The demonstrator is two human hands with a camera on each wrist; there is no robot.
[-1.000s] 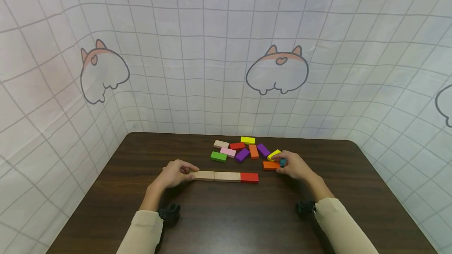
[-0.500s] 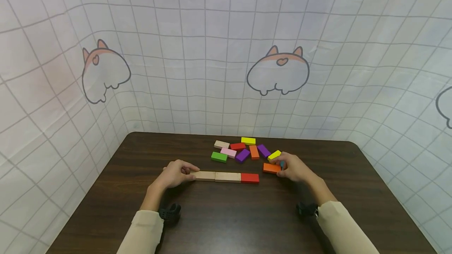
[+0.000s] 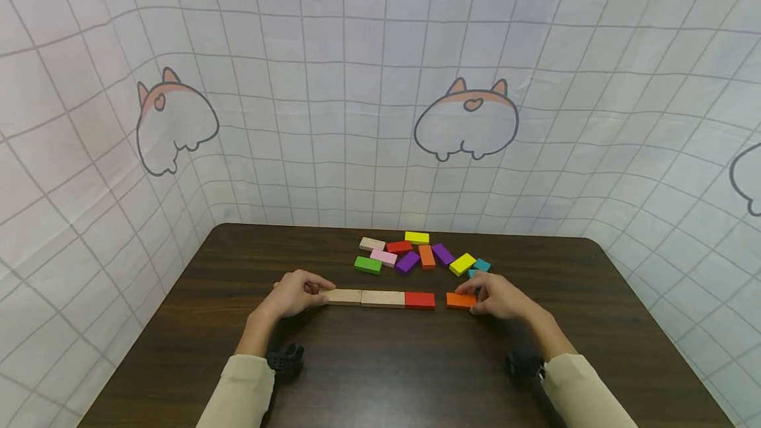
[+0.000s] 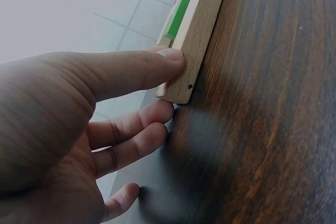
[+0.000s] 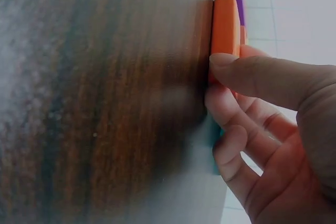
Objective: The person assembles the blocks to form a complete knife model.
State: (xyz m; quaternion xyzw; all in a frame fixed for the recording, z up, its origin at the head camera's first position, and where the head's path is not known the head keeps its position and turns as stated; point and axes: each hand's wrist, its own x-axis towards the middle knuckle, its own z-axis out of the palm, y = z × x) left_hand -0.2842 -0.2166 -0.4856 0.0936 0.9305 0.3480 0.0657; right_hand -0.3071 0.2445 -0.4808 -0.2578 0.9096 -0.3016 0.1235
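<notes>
Two plain wooden blocks, the left one (image 3: 345, 296) and the middle one (image 3: 383, 299), lie end to end with a red block (image 3: 419, 300) at their right. My left hand (image 3: 297, 292) pinches the row's left end; in the left wrist view its thumb (image 4: 170, 56) presses the block's near side. At the other end, my right hand (image 3: 502, 296) pinches an orange block (image 3: 460, 301) between thumb and fingers. That block lines up with the row, a small gap from the red one. In the right wrist view, the thumb lies on the orange block's (image 5: 224, 27) near side.
Behind the row lie loose blocks: green (image 3: 368, 265), pink (image 3: 384, 257), purple (image 3: 407, 262), yellow (image 3: 462, 264) and several others. Blue blocks (image 3: 482, 265) sit just behind my right hand. A white grid cloth (image 3: 333, 183) rises behind the dark table (image 3: 380, 375).
My right hand has drawn the orange block toward me and slightly right, into line with the row. The blue blocks beside it are now uncovered. My left hand stays put.
</notes>
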